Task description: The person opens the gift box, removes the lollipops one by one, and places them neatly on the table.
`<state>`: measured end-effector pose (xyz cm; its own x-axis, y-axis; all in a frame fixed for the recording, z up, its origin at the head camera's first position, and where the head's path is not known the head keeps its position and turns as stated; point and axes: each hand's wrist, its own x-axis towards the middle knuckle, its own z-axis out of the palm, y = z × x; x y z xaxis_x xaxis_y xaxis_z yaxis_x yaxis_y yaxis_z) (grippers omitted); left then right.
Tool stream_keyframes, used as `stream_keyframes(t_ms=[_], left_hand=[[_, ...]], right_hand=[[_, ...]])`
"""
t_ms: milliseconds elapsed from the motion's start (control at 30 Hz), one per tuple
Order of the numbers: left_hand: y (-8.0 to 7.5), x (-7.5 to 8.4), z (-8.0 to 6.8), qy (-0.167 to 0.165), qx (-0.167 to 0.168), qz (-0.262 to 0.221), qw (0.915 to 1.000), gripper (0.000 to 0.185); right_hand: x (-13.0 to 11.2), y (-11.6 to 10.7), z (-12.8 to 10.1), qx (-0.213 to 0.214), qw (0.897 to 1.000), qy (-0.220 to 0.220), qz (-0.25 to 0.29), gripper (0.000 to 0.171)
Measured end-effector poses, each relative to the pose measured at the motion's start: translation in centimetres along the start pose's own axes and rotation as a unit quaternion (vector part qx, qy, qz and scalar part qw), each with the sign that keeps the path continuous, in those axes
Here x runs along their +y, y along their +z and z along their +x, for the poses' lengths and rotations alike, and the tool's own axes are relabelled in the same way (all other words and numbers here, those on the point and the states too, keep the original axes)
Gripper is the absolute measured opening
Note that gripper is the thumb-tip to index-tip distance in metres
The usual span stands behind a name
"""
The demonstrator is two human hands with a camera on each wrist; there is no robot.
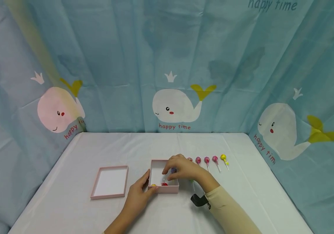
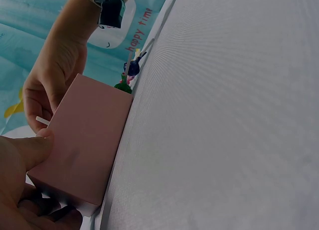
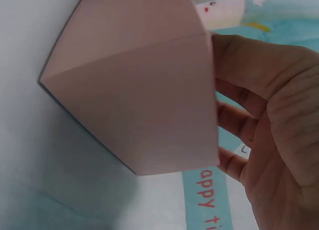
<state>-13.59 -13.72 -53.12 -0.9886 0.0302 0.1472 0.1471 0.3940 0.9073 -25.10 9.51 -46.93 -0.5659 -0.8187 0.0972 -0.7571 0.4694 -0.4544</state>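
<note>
A pink open-topped box (image 1: pixel 164 189) sits on the table. My left hand (image 1: pixel 139 195) grips its left side, with the thumb at the front corner. Over the box, my right hand (image 1: pixel 184 168) reaches in from the right, fingers bent down and thumb and index tips apart. Just below those tips, a red lollipop (image 1: pixel 164 184) shows by the front wall, its stick pointing up. A yellow lollipop (image 1: pixel 153 185) peeks out at the front left corner, and a blue-purple one (image 1: pixel 173 170) lies partly hidden beneath the right hand. A white stick (image 2: pixel 42 120) rises past the rim in the left wrist view.
The shallow pink lid (image 1: pixel 109 182) lies left of the box. Right of it, several pink lollipops (image 1: pixel 207 160) and a yellow lollipop (image 1: pixel 223 157) form a row. A green lollipop (image 2: pixel 123 85) and a dark blue one (image 2: pixel 133 68) show beyond the box.
</note>
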Motion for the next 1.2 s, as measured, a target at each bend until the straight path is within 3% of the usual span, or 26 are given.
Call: stream_keyframes(t_ms=[333,700,900,1067,1200], left_hand=[[-0.1,0.0,0.0,-0.013,-0.013,-0.008,0.9998,0.088],[-0.2,-0.1,0.2,0.002,-0.015,-0.008,0.9998,0.090],[-0.3,-0.2,0.1,0.012,-0.016,-0.015,0.9997,0.089],[-0.2,-0.2,0.0,-0.001,-0.015,-0.022,0.9996,0.088],[0.0,-0.2,0.0,0.001,-0.009,-0.023,0.9997,0.087]], right_hand=[[0.1,1.3,0.7,-0.025,1.000,-0.005,-0.010,0.021],[-0.5,1.9,1.3,-0.052,0.995,0.014,-0.081,0.017],[-0.6,2.0,1.5,-0.050,0.993,0.009,-0.103,0.009],[-0.8,2.1,1.6,-0.045,0.994,0.018,-0.101,0.009],[-0.9,2.1,1.8,-0.020,0.989,-0.010,-0.144,0.009]])
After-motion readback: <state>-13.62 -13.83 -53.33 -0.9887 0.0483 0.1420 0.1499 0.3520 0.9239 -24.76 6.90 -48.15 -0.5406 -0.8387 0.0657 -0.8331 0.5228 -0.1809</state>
